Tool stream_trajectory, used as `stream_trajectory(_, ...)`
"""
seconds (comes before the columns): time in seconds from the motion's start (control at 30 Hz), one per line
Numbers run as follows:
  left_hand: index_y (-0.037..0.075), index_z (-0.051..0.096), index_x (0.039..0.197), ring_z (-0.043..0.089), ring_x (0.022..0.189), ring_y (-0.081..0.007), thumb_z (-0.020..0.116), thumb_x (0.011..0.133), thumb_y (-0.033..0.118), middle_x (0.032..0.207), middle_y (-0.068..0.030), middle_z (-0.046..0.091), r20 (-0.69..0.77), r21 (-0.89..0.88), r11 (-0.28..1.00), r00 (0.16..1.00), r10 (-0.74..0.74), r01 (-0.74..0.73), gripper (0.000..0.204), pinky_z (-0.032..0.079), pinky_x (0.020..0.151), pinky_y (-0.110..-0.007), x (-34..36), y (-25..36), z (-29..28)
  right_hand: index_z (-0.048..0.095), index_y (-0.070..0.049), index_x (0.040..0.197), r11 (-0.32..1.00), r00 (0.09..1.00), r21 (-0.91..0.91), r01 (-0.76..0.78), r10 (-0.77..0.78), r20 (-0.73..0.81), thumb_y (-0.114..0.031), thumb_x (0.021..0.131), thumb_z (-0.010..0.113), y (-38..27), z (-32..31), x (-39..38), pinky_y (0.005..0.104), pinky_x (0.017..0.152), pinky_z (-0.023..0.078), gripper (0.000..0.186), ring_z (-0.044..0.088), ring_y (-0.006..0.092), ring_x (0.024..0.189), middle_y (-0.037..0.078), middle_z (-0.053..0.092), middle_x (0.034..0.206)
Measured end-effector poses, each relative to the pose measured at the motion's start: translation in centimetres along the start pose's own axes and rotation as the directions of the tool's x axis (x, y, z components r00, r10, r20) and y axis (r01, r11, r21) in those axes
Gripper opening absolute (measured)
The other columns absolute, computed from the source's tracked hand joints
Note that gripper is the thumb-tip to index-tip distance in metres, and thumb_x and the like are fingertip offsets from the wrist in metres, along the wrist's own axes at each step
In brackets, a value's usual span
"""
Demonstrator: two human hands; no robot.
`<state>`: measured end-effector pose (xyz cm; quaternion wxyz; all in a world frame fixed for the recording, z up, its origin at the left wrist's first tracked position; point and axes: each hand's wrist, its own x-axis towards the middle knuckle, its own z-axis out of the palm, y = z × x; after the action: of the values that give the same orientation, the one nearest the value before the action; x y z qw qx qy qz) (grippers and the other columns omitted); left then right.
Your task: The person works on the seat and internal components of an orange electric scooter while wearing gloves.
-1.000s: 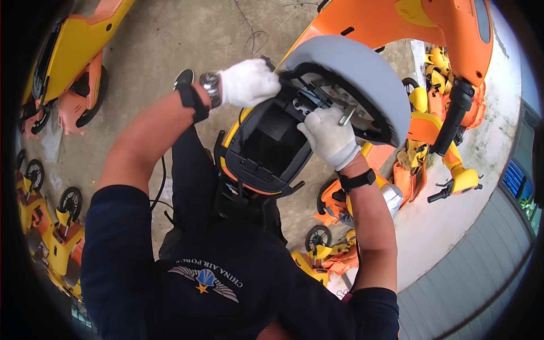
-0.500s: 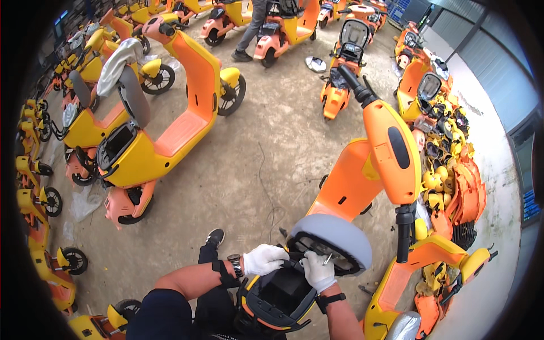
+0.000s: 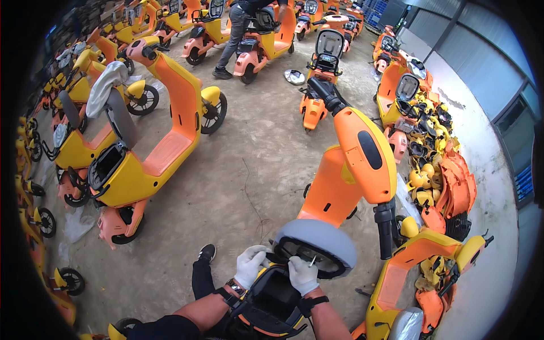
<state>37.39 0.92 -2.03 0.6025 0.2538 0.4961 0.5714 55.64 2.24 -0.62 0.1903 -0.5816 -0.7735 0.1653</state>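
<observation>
An orange and yellow scooter (image 3: 321, 204) stands before me. Its grey seat (image 3: 318, 238) is tipped up, and the black storage compartment (image 3: 276, 292) beneath lies exposed. Beside the seat's hinge edge, my left hand (image 3: 250, 267), in a white glove, has its fingers bent together; what they hold, if anything, is hidden. My right hand (image 3: 304, 276), gloved too, is closed at the seat's black underside. A short, thin metal rod (image 3: 313, 260) sticks up from its fingers. Whether it is a tool or a bolt, I cannot make out.
A second scooter with raised seat (image 3: 153, 136) stands to the left. At the right are another scooter (image 3: 391, 277) and a heap of yellow and orange body panels (image 3: 447, 181) by the wall. Farther back, a person (image 3: 238, 34) bends beside a scooter.
The view has shifted, so the scene sits lower and farther left. My left hand has drawn back from the right hand, its fingers now pointing upward. The right hand still holds the rod.
</observation>
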Motion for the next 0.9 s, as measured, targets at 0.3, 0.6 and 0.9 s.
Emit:
stream_trajectory(0.3,0.002,0.062,0.093,0.058,0.077,-0.0363,0.059,0.077,0.006,0.084,-0.0158,0.059,0.457,0.5,0.634,0.802,0.385,-0.59,0.016,0.048,0.067,-0.04,-1.6,-2.5,2.8,0.062,-0.009,0.093,0.977,0.98,0.086,-0.197,0.199,-0.015,-0.018,0.084,0.06,-1.8,-0.1,-0.2,0.0402,0.064,0.051,0.013,0.064,0.0339,0.074,0.014,0.065,0.079)
stream_trajectory(0.6,-0.002,0.063,0.102,0.062,0.077,-0.0164,0.06,0.083,0.005,0.091,-0.0085,0.066,0.074,0.283,0.959,0.997,-0.036,0.014,0.021,0.049,0.068,-0.026,-0.2,-7.1,1.5,0.062,-0.008,0.1,0.958,0.96,0.055,-0.281,0.28,0.022,-0.021,0.088,0.055,-2.4,0.6,0.5,0.0419,0.073,0.051,0.019,0.063,0.0342,0.084,0.015,0.066,0.09)
stream_trajectory(0.9,0.002,0.063,0.091,0.063,0.075,-0.0178,0.051,0.08,0.004,0.078,-0.0078,0.066,0.589,0.606,0.784,0.586,-0.557,0.135,0.017,0.051,0.068,-0.03,-0.8,-8.0,3.3,0.061,-0.01,0.101,0.953,0.952,0.016,-0.304,0.303,0.039,-0.024,0.087,0.055,-1.9,0.7,-0.1,0.0421,0.075,0.05,0.02,0.063,0.0338,0.086,0.014,0.066,0.09)
